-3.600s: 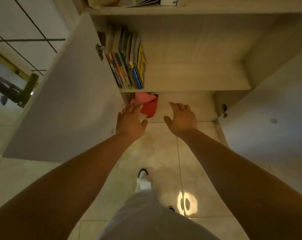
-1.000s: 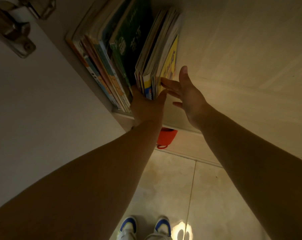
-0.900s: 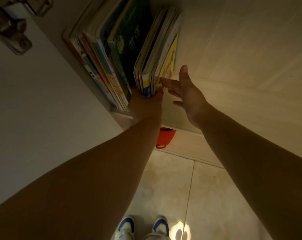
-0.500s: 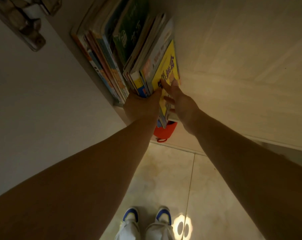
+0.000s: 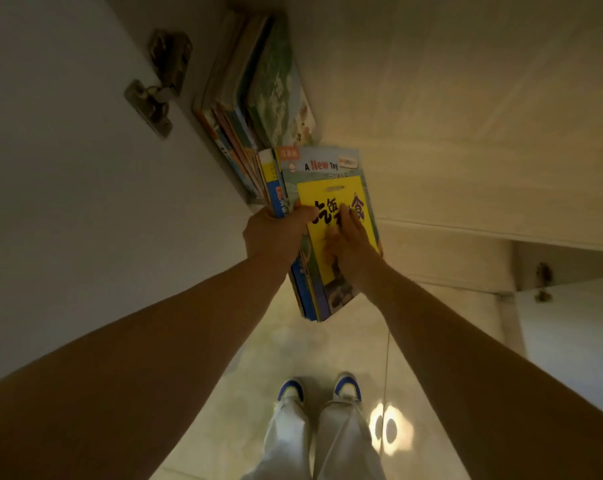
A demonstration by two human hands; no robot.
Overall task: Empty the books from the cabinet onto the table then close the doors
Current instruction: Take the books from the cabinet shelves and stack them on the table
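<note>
Since half a second ago you've pulled a bundle of books (image 5: 327,216) half off the shelf (image 5: 466,188). Your left hand (image 5: 274,233) grips its spines; your right hand (image 5: 350,244) lies flat on the yellow cover. Beyond your hands, more books (image 5: 255,98) lean inside the cabinet.

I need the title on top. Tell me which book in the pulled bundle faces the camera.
The yellow book, outermost in the bundle. It alone is yellow with big dark characters; the right hand presses on it, and "A New Toy" sits behind.
</note>
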